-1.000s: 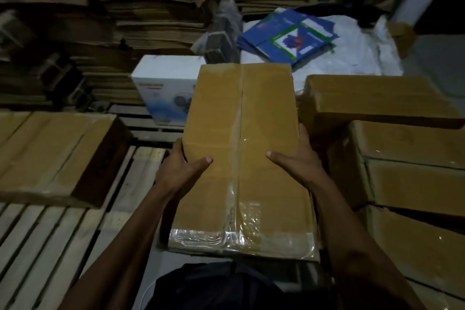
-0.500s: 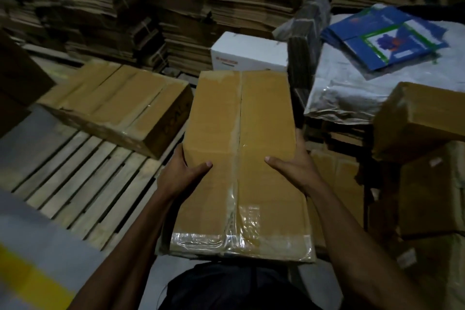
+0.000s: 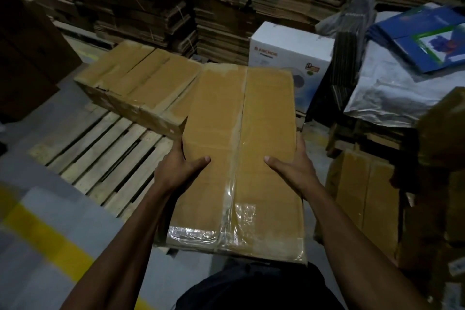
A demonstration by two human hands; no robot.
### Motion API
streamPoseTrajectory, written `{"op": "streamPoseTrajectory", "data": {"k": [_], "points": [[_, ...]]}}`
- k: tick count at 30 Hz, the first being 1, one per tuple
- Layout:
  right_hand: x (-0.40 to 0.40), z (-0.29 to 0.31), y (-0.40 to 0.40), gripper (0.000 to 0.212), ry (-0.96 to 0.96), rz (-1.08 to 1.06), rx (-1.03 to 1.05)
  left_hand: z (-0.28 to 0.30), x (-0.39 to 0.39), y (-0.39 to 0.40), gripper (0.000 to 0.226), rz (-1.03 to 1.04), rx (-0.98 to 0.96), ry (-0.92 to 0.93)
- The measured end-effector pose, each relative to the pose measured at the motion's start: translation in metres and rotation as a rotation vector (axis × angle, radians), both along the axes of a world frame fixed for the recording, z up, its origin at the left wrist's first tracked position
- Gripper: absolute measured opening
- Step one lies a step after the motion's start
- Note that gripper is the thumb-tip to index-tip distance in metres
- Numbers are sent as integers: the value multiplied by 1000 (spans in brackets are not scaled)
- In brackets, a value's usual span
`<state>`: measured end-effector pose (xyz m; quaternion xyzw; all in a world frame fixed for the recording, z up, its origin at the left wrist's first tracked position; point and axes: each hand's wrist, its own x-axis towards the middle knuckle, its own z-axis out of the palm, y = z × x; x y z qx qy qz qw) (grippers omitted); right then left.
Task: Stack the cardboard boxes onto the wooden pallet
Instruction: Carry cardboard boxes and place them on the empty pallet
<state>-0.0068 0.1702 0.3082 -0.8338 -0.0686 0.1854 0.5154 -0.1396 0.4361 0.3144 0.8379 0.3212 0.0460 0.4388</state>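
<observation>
Both grips, left hand (image 3: 180,171) and right hand (image 3: 293,171), clamped round carried box (image 3: 241,148); a few boxes (image 3: 141,83) already on pallet (image 3: 100,156); more boxes (image 3: 364,196) waiting right.

One taped cardboard box (image 3: 241,153) in hand, one wooden pallet (image 3: 100,156). One white box (image 3: 289,50), two hands.

You're holding a tan-brown cardboard box (image 3: 241,148) seamed with glossy clear tape, above a pale wooden pallet (image 3: 100,158) on a grey floor (image 3: 50,209) crossed by a yellow stripe (image 3: 47,236), with a white carton (image 3: 289,50) and blue, green-edged printed sheets (image 3: 427,40) beyond.
</observation>
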Motion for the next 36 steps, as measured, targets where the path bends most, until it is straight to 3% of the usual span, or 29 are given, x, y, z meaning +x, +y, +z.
{"op": "streamPoseTrajectory", "data": {"k": [8,15,25,32,36], "points": [[29,-15,54,115,24,-24,-65,0,37,51,85,-14,84,87],[95,-37,91,116,88,-60,-50,-16,130,88,85,-6,210,197],[193,-63,154,116,216,-137,-53,-41,253,148,81,26,232,239],[240,-118,210,130,268,-192,-59,-109,317,207,76,-11,222,285],[263,-166,244,102,247,-254,-62,-168,346,239,77,-11,188,313]]}}
